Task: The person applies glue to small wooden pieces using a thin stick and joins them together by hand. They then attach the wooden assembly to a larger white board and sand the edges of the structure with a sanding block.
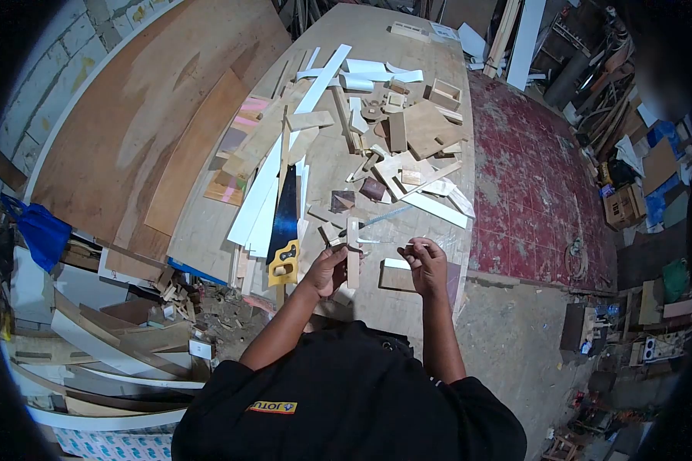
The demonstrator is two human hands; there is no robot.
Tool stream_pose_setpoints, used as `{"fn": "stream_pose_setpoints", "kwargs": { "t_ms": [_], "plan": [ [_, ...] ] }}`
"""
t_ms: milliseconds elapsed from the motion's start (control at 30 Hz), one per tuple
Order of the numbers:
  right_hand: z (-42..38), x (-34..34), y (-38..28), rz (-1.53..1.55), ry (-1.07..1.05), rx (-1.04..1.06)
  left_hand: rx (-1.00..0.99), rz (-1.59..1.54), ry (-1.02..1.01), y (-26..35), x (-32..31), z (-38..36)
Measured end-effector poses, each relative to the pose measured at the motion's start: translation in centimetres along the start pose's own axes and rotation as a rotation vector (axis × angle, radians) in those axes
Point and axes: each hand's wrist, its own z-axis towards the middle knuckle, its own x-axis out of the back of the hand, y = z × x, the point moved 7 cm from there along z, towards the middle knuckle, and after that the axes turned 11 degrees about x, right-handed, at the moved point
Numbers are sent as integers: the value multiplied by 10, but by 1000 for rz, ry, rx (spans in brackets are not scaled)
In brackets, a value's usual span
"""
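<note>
My left hand [329, 270] is closed around a short, narrow wooden strip [353, 257], held upright over the near part of the workbench [319, 180]. To the right, my right hand [428, 265] is raised with thumb and fingertips pinched together; what they hold is too small to make out. A white-edged wooden block [396, 278] lies between the hands, close to my right wrist. Left of my left hand rests a handsaw [286, 223] with a yellow handle. Two dark square pieces, one a brown sanding-pad-like block [373, 189], lie beyond the strip.
Wood offcuts and a flat board [432, 129] crowd the bench's right side. Long white strips [261, 203] run along its left. Large plywood sheets [123, 100] lean at the left, and a red tiled floor area [534, 169] lies right of the bench.
</note>
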Motion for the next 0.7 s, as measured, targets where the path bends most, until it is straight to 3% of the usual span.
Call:
{"fn": "stream_pose_setpoints", "kwargs": {
  "t_ms": [400, 467, 700],
  "plan": [
    [-10, 2, 20, -4, 38, -100, 15, -10, 1, -3, 7, 2],
    [-11, 4, 24, -1, 34, -110, 44, -49, -90, -7, 13, 8],
    [-21, -5, 22, -1, -3, -152, -13, -56, -3, 0, 8, 3]
  ]
}}
